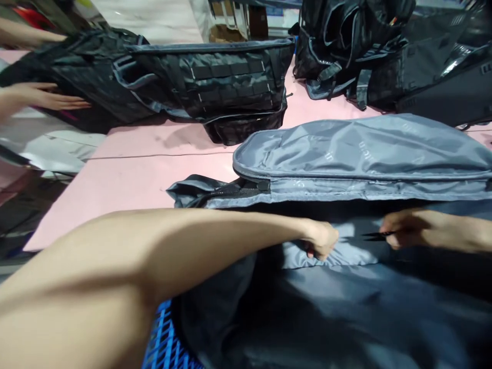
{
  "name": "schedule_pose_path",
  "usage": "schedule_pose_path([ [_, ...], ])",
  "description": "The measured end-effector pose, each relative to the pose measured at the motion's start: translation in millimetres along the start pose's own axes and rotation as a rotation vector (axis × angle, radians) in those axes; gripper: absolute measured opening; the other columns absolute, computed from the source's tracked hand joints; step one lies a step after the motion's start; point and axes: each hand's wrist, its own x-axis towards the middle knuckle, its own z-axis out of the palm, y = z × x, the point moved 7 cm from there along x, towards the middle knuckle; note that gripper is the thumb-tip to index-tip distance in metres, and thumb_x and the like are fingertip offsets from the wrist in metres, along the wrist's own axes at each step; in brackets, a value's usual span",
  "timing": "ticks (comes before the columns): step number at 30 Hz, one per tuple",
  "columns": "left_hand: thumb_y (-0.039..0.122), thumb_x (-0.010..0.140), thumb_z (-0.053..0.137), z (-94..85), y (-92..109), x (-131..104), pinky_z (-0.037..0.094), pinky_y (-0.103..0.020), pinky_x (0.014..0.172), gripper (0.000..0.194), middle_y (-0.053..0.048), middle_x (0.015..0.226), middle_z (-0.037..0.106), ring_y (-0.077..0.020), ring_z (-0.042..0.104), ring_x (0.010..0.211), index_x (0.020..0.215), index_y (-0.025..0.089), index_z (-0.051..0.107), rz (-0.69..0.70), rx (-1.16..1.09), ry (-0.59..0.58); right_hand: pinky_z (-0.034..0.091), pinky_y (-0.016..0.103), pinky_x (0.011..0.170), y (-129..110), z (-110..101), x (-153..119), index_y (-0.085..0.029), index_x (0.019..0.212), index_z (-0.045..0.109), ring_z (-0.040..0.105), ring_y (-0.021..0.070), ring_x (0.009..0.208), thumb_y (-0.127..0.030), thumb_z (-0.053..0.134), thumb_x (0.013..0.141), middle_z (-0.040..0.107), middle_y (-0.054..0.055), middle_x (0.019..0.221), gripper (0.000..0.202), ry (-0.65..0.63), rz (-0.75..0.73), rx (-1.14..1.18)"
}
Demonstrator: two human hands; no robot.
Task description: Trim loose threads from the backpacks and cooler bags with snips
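Observation:
A large bag lies open before me, its shiny blue-grey lining turned toward me and its lined flap folded back at the far side. Inside the opening, my left hand is closed on the gathered lining cloth near an elastic-edged pocket. To the right, my right hand is wrapped round small black thread snips, their pointed blades facing left toward my left hand. The snips' handles are hidden in my fingers.
On the pink table lies a dark camouflage backpack, with a co-worker's hand on the dark fabric at left. More black bags stand at the back right. A blue plastic basket sits below my left arm.

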Motion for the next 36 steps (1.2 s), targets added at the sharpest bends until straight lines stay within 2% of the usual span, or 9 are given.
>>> schedule_pose_path([
  [1,-0.003,0.053,0.053,0.1,-1,-1,0.045,-0.029,0.055,0.023,0.001,0.038,0.05,-0.0173,0.055,0.045,0.039,0.015,0.049,0.002,-0.019,0.001,0.05,0.029,0.054,4,2,-5,-0.022,0.07,0.067,0.064,0.0211,0.061,-0.052,0.062,0.061,0.069,0.005,0.068,0.032,-0.033,0.025,0.031],
  [3,-0.003,0.052,0.053,-0.6,-1,-3,0.044,-0.028,0.053,0.023,0.0,0.037,0.049,-0.0178,0.055,0.044,0.038,0.015,0.049,0.002,-0.025,0.019,0.051,0.03,0.059,10,20,-11,-0.021,0.076,0.067,0.065,0.0225,0.069,-0.047,0.062,0.062,0.07,0.007,0.076,0.03,-0.164,0.111,0.085],
  [5,-0.002,0.051,0.053,-2.4,0,-5,0.042,-0.028,0.051,0.021,-0.001,0.037,0.05,-0.0177,0.054,0.045,0.039,0.015,0.05,-0.004,-0.016,0.044,0.049,0.028,0.061,11,39,-11,-0.02,0.074,0.066,0.063,0.0217,0.07,-0.042,0.06,0.063,0.069,0.005,0.073,0.025,-0.203,0.161,0.076],
  [8,0.002,0.054,0.054,-3.8,2,-8,0.041,-0.025,0.051,0.014,-0.001,0.044,0.055,-0.0156,0.054,0.05,0.046,0.013,0.055,-0.02,0.034,0.033,0.045,0.026,0.06,7,65,-2,-0.02,0.07,0.065,0.061,0.0191,0.067,-0.037,0.056,0.066,0.067,0.002,0.068,0.019,-0.257,0.16,-0.003],
  [11,0.004,0.057,0.052,-3.4,4,-11,0.041,-0.022,0.05,0.011,-0.002,0.054,0.06,-0.014,0.055,0.053,0.056,0.012,0.06,-0.051,0.086,-0.023,0.043,0.024,0.064,5,79,7,-0.02,0.075,0.065,0.061,0.0184,0.072,-0.035,0.054,0.069,0.067,0.001,0.073,0.019,-0.264,0.18,-0.07],
  [16,0.004,0.061,0.049,-4.2,9,-17,0.042,-0.024,0.049,0.014,-0.008,0.065,0.064,-0.0159,0.056,0.054,0.065,0.007,0.062,-0.073,0.182,-0.052,0.043,0.025,0.071,-2,90,9,-0.021,0.082,0.064,0.062,0.0192,0.082,-0.031,0.051,0.072,0.069,0.001,0.084,0.019,-0.284,0.205,-0.067],
  [22,0.004,0.061,0.052,-3.9,9,-14,0.041,-0.025,0.049,0.009,-0.007,0.06,0.061,-0.0171,0.057,0.053,0.06,0.007,0.06,-0.04,0.171,-0.014,0.042,0.027,0.078,-4,94,9,-0.022,0.089,0.064,0.06,0.0218,0.095,-0.03,0.052,0.073,0.068,0.002,0.096,0.022,-0.289,0.241,-0.109],
  [28,0.005,0.063,0.052,-0.9,6,-10,0.039,-0.023,0.048,0.01,-0.009,0.063,0.062,-0.0162,0.056,0.053,0.066,0.006,0.062,-0.058,0.189,-0.026,0.042,0.029,0.078,-2,91,10,-0.022,0.089,0.065,0.06,0.0221,0.094,-0.032,0.052,0.075,0.068,0.003,0.096,0.022,-0.278,0.243,-0.144],
  [36,0.008,0.065,0.052,-1.2,5,-10,0.039,-0.023,0.047,0.019,-0.011,0.068,0.065,-0.015,0.055,0.051,0.076,0.003,0.066,-0.055,0.173,-0.012,0.042,0.028,0.076,6,99,14,-0.023,0.087,0.066,0.062,0.0204,0.09,-0.032,0.055,0.072,0.069,0.002,0.091,0.02,-0.242,0.244,-0.156],
])
